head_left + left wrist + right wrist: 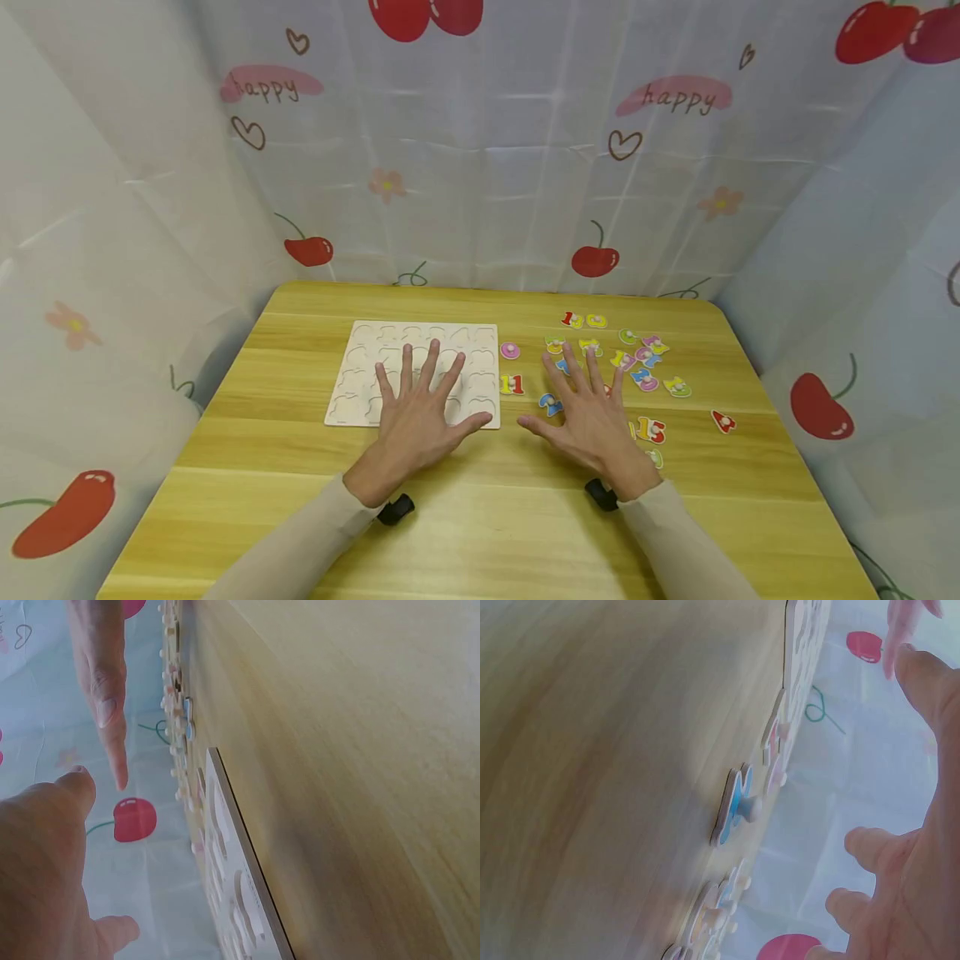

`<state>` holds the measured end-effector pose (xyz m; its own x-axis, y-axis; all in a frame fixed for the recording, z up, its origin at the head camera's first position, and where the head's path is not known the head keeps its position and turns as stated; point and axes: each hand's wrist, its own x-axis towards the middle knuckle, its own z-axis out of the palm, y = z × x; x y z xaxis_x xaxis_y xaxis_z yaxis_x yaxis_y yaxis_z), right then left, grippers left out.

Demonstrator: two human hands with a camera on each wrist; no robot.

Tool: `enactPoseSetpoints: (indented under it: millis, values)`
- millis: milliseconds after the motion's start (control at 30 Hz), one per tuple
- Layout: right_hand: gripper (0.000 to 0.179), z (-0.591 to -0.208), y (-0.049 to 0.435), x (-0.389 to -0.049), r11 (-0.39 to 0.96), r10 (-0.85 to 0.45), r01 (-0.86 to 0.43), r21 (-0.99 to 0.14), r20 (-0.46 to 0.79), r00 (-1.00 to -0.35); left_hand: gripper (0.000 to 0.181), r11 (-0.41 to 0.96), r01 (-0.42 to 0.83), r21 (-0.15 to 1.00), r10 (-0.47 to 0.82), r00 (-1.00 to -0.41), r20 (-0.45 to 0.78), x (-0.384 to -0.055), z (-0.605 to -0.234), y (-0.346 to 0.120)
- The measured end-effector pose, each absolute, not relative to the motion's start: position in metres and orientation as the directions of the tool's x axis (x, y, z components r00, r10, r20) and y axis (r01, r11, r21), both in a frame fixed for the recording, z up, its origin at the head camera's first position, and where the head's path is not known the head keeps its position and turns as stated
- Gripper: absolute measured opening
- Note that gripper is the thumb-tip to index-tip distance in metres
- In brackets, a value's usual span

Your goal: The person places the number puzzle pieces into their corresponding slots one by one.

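My left hand (420, 417) hovers over a white wooden puzzle board (487, 340) with several shaped recesses. Its fingers are spread and straight, and it holds nothing. To the right, my right hand (596, 421) is spread the same way above scattered number pieces, also holding nothing. A blue number piece (550, 405) with a peg knob lies by its thumb; in the right wrist view this blue piece (733, 806) rests flat on the table below the hand. Between board and right hand lie a red-and-yellow 11 piece (512, 384) and a round pink piece (510, 351). Some pieces are hidden under the right hand.
The wooden table (480, 533) carries more knobbed pieces on the right, among them an orange-and-red 15 (651, 430), a red 4 (723, 422) and a 13 piece (572, 320) at the back. A printed curtain (495, 167) surrounds the table's back and sides.
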<state>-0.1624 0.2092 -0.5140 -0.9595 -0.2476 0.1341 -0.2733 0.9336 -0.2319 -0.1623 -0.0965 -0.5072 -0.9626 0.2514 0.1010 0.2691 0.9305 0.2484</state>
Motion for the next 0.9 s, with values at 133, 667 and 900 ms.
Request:
enactPoseSetpoints:
  millis: [133,667,900]
  values:
    - [0.111,-0.513,0.209,-0.162,0.93,-0.246,-0.271,-0.247,0.126,-0.961,0.108,0.933,0.269,0.239,0.251,-0.963,0.101,-0.163,-0.507,-0.096]
    - [0.094,-0.51,0.183,-0.156,0.893,-0.346,-0.366,-0.261,0.119,-0.93,0.104,0.942,0.191,0.276,0.187,-0.981,0.04,-0.167,-0.523,-0.131]
    - [0.079,-0.518,0.159,-0.151,0.818,-0.516,-0.511,-0.265,0.057,-0.855,0.104,0.951,0.087,0.296,0.109,-0.992,-0.057,-0.168,-0.53,-0.178]
